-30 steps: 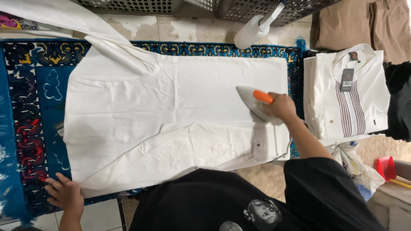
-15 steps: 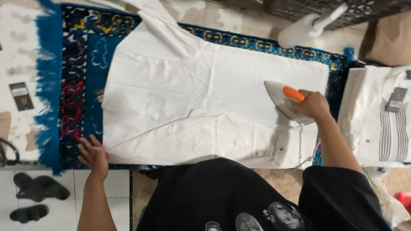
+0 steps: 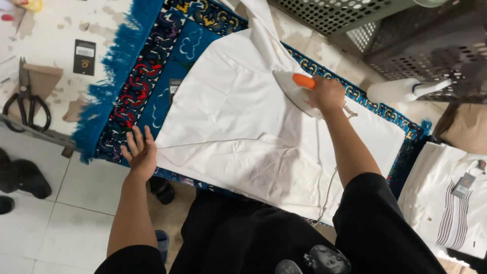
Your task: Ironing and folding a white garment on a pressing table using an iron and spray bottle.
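The right hand (image 3: pixel 327 94) is closed around the orange handle of a white clothes iron (image 3: pixel 297 91), whose soleplate rests flat on a white garment (image 3: pixel 243 132) near its upper edge. The knuckles cover most of the handle, so only its orange tip shows, and the rear of the iron is hidden behind the hand. The garment lies spread over a blue patterned cloth (image 3: pixel 137 96) with a fringed edge, which covers the worktop (image 3: pixel 56 56); the cloth's far right end is mostly buried under the garment. A thin white cord (image 3: pixel 328 190) runs down beside the right forearm and is lost against the dark clothing below.

The left hand (image 3: pixel 139 152) is open, fingers spread, pressing flat on the cloth at the near edge of the worktop, just touching the garment's left corner. A folded flap of the garment lies between the two hands, creased along its near side.

On the bare part of the worktop to the left lie black scissors (image 3: pixel 25 104), partly over a brown paper piece, and a small black tag (image 3: pixel 84 57). A white spray bottle (image 3: pixel 401 91) lies past the iron, beside grey perforated baskets (image 3: pixel 350 20) that are cut off by the top edge. At lower right a folded white shirt (image 3: pixel 449 203) with dark stripes is cut off by the frame. Dark slippers (image 3: pixel 23 177) sit on the tiled floor at left, half out of view.
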